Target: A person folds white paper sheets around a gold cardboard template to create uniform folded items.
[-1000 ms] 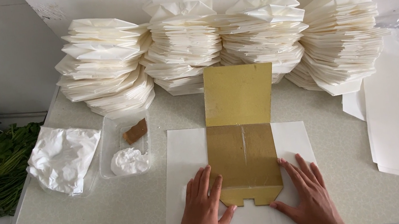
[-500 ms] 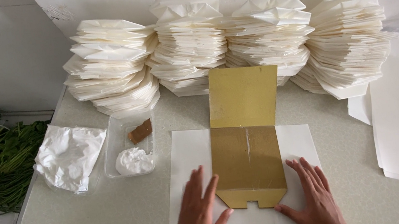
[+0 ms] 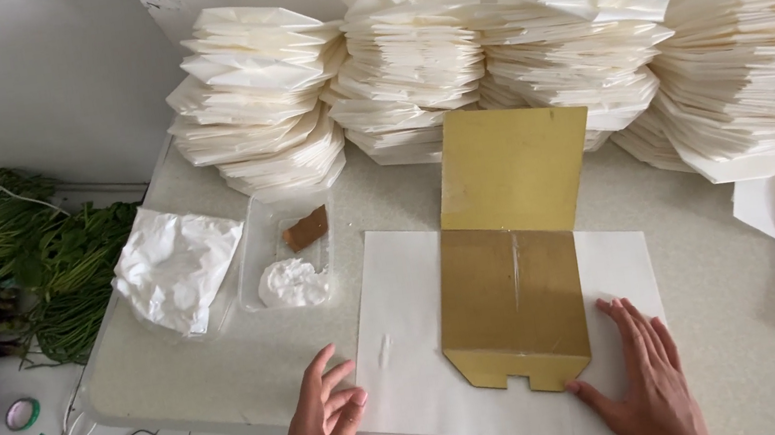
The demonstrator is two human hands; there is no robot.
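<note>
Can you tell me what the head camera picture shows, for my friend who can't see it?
Two bare hands rest on a table: the right hand lies flat on a white paper sheet beside a gold cardboard template, and the left hand sits at the sheet's left edge. Stacks of folded white paper line the wall behind.

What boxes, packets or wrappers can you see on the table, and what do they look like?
Clear plastic tray: left of the white sheet, rectangular, holding white paste and a brown piece.
Crumpled plastic bag: left of the tray, white and wrinkled.
Folded paper packets: four tall cream-white stacks along the back wall.
Gold cardboard template: on the white sheet between both hands, top flap raised.
</note>
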